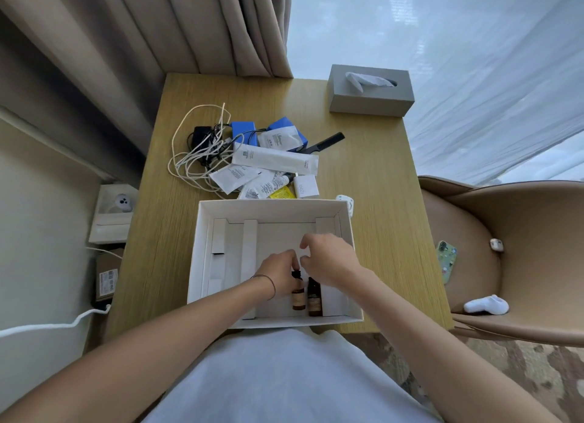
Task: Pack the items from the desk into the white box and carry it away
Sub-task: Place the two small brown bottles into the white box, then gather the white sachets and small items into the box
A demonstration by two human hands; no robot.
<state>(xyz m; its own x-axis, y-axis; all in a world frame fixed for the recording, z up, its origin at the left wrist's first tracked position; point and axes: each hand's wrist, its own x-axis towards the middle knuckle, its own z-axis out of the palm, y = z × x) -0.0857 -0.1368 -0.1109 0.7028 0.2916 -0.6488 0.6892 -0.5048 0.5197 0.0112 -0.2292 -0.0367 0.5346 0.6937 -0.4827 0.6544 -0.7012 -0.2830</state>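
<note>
A: We have both hands down in the white box (202, 258), which sits at the near edge of the desk (379, 201). Our left hand (278, 272) pinches the black cap of one brown bottle (298, 296).

B: And our right hand (328, 260) hovers just beside it, fingers loosely curled and holding nothing. The second brown bottle (314, 298) lies right next to the first, under that wrist.

A: The rest waits in a heap beyond the box's far wall: tangled white cables (196, 157), a black charger (200, 136), blue packets (243, 132), a long white pouch (275, 161), white sachets (234, 176) and a black comb (325, 143).

B: A small white carton (306, 186) lies near the far rim. The grey tissue box (369, 91) stands at the far corner, well apart. On the tan chair (521, 233) we see a phone (446, 261).
</note>
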